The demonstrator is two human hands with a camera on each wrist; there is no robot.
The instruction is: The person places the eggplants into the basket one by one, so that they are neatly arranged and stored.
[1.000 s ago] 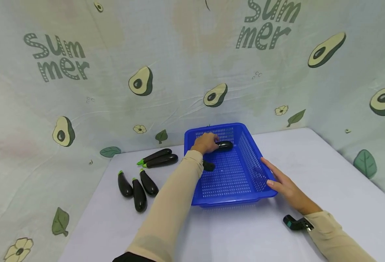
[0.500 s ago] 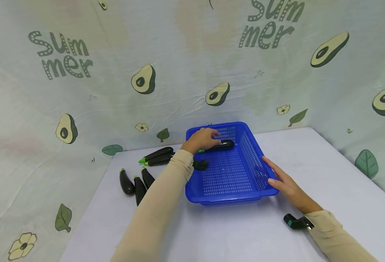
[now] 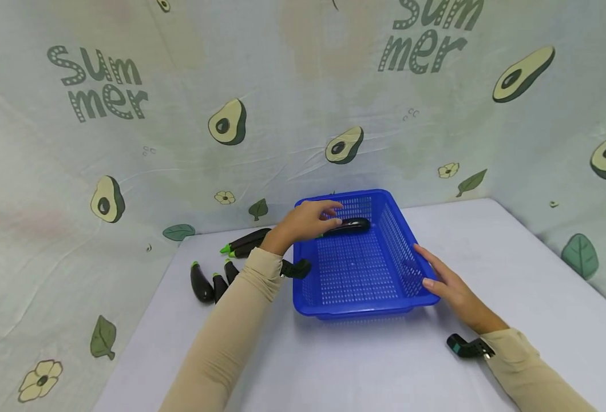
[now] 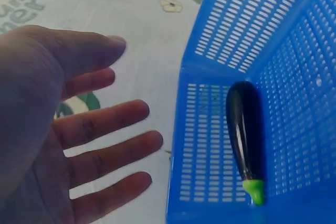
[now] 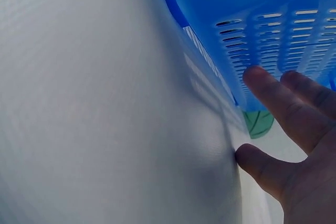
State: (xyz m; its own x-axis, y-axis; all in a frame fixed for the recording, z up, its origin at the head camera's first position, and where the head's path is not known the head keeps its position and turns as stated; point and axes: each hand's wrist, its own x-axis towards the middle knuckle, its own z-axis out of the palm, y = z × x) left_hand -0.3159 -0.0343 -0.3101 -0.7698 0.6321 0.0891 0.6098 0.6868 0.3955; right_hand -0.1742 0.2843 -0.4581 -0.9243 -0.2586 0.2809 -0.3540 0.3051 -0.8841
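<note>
In the head view, a blue basket (image 3: 356,274) stands on the white table with one dark eggplant (image 3: 355,225) lying near its back wall. My left hand (image 3: 305,222) is over the basket's back left edge, fingers apart and holding nothing. The left wrist view shows that hand (image 4: 89,129) spread beside the basket wall (image 4: 184,145), with the glossy eggplant (image 4: 244,129) and its green stem inside. At the basket's right side, my right hand (image 3: 453,292) touches the rim with extended fingers; in the right wrist view the hand (image 5: 299,135) has its fingers against the perforated wall (image 5: 262,40).
Left of the basket, several more eggplants lie on the table (image 3: 333,366), two together at the back (image 3: 248,239) and others farther forward (image 3: 201,284), partly behind my left forearm. A printed cloth (image 3: 282,103) hangs behind the table.
My left hand has let go of the eggplant in the basket and moved up and left, its fingers opening. The right hand stays at the basket's right side.
</note>
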